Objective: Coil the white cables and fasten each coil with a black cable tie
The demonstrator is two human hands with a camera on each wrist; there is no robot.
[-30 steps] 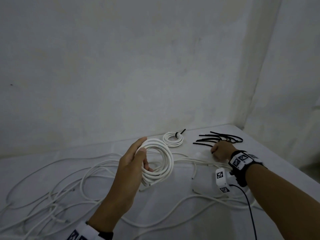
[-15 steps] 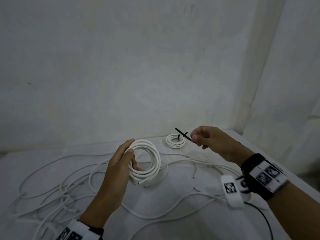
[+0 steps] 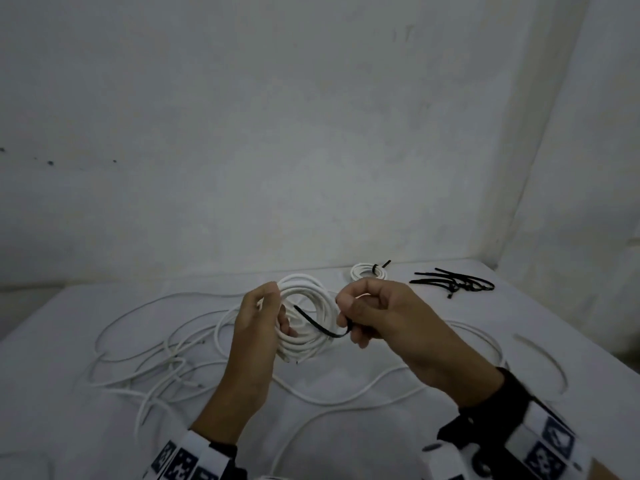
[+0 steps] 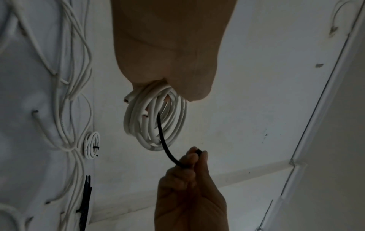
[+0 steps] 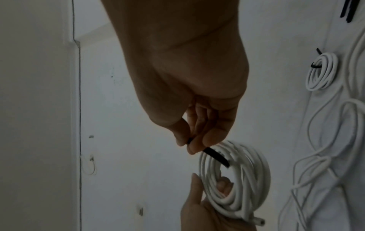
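My left hand (image 3: 266, 317) grips a white cable coil (image 3: 313, 327) held up above the table, fingers curled through its ring (image 5: 233, 179). My right hand (image 3: 360, 317) pinches one end of a black cable tie (image 3: 317, 323). The tie's free end reaches into the opening of the white cable coil (image 4: 156, 123), as the black cable tie (image 4: 164, 140) shows in the left wrist view. A small finished coil (image 3: 369, 271) with a black tie round it lies at the back of the table.
A bundle of spare black ties (image 3: 453, 284) lies at the back right. Loose white cables (image 3: 145, 348) sprawl over the white table (image 3: 433, 410), mostly left and in front. Walls close the table in behind and on the right.
My right hand took a tie from the bundle, lifted it and brought it left to the coil. My left hand kept its hold on the coil and drew nearer.
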